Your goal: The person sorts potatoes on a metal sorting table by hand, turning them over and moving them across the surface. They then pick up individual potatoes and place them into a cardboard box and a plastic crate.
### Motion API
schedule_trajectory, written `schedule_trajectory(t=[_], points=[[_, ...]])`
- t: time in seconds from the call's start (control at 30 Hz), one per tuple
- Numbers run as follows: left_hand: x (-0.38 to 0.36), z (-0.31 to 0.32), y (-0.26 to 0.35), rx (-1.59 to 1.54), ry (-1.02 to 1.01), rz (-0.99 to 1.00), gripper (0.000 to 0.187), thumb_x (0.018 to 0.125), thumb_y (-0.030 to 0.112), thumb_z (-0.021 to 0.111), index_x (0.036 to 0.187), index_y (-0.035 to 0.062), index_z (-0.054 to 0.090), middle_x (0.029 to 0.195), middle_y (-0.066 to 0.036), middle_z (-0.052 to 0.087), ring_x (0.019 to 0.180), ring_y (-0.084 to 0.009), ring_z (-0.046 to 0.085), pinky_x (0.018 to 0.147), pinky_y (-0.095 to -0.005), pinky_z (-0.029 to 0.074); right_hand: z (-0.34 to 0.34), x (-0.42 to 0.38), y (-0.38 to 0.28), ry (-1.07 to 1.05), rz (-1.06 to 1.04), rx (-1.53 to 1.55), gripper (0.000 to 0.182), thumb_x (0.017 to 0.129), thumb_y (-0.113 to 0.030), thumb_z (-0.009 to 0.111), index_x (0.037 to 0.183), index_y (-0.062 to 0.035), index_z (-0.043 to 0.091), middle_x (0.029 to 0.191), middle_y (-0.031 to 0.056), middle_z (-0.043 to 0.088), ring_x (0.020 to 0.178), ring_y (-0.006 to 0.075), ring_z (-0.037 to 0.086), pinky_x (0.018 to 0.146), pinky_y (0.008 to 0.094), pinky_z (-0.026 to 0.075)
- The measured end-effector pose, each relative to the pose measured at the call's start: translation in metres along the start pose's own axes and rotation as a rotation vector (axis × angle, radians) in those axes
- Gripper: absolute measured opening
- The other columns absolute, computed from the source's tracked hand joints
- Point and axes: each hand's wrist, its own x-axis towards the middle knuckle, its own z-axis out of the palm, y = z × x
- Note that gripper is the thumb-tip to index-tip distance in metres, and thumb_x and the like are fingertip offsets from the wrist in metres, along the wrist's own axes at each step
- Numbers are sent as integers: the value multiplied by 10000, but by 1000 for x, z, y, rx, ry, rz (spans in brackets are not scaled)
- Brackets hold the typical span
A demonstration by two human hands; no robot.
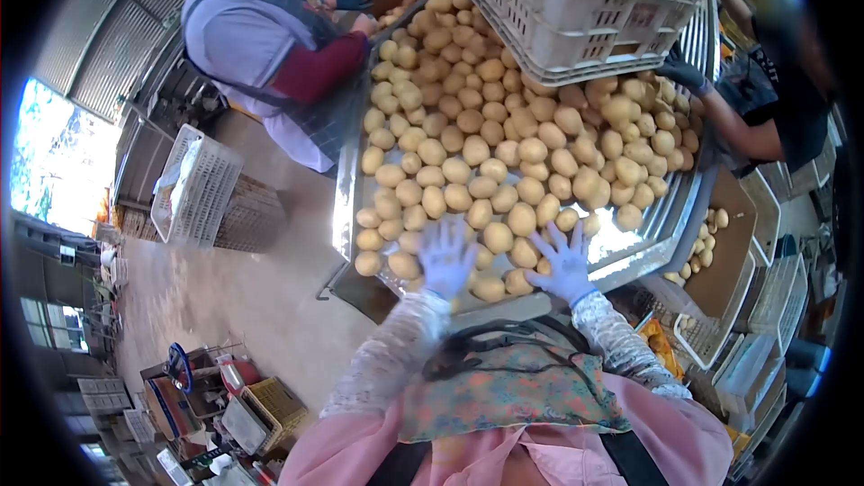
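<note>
Many pale yellow-brown potatoes [477,139] cover a shiny metal sorting table [621,247] in front of me. My left hand [445,256], in a light purple glove, lies with fingers spread on the potatoes at the near edge. To its right, my right hand [564,263], gloved the same way, is also spread, with its fingertips by the nearest potatoes. Neither hand is closed around a potato. Above the far right of the heap is a large white plastic crate [585,22], tilted, with potatoes right beneath its lower edge.
A co-worker [261,45] at the table's left holds a potato. Another person [765,90] stands at the right with a gloved hand by the crate. White crates [184,184] stand on the left floor. At right, a cardboard-lined bin [729,234] holds potatoes.
</note>
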Motion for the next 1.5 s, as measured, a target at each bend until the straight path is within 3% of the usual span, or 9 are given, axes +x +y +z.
schedule_trajectory(t=[0.1,0.17,0.27,0.63,0.87,0.93,1.23,1.37,1.5], points=[[-1,-34,20,-95,58,68,665,933,492,576,1465,105,477,1461,-236,476,1339,-439,433,1140,-614,253,3,-3,19,72,-180,-41,597,709,-504,763,1261,-293,677,1493,114,469,1417,497,303,1155,668,229],[-19,-59,15,-131,-6,226,694,905,495,603,1448,78,491,1454,-235,472,1342,-438,424,1136,-610,259,1,-10,26,120,-204,15,526,715,-441,765,1199,-248,699,1447,126,509,1348,438,419,1142,597,305],[-40,-67,-6,-110,-32,237,733,852,509,658,1423,73,516,1465,-212,463,1342,-435,422,1131,-613,266,-8,-8,16,138,-148,88,489,719,-370,759,1183,-227,705,1397,142,545,1264,384,507,1106,531,371],[-43,-55,-6,-73,-34,216,732,841,531,659,1387,58,545,1408,-185,509,1361,-470,376,1123,-655,250,-16,-10,11,122,-87,109,376,756,-333,751,1105,-197,724,1366,148,580,1230,365,551,1058,504,421],[-39,-63,-3,-125,-43,252,732,836,497,681,1409,68,527,1457,-178,482,1348,-470,388,1125,-653,241,-12,-12,16,88,-47,155,373,769,-346,762,1107,-193,725,1380,134,578,1236,365,550,1051,487,432],[-40,-56,-6,-241,-41,407,748,836,503,678,1438,92,509,1479,-174,470,1371,-450,381,1137,-649,223,-13,-13,14,72,-35,143,378,769,-355,761,1107,-190,726,1391,136,573,1231,369,551,1049,484,432],[-40,-51,-5,-204,-112,385,725,855,482,660,1462,119,499,1487,-175,469,1366,-408,420,1146,-638,216,-14,-13,11,85,7,83,378,793,-374,734,1131,-207,708,1400,112,564,1237,342,546,1050,475,421],[-41,-48,-7,-217,-105,398,704,871,465,643,1470,128,492,1478,-187,477,1350,-402,439,1152,-626,221,-12,-12,9,49,10,101,403,794,-349,726,1171,-213,679,1402,116,554,1241,343,537,1051,477,415],[-44,-44,-9,-206,-67,400,681,881,442,639,1472,138,492,1484,-185,469,1347,-399,441,1154,-618,229,-13,-11,7,89,23,70,323,776,-270,735,1092,-205,720,1371,131,583,1217,360,567,1029,484,447]])
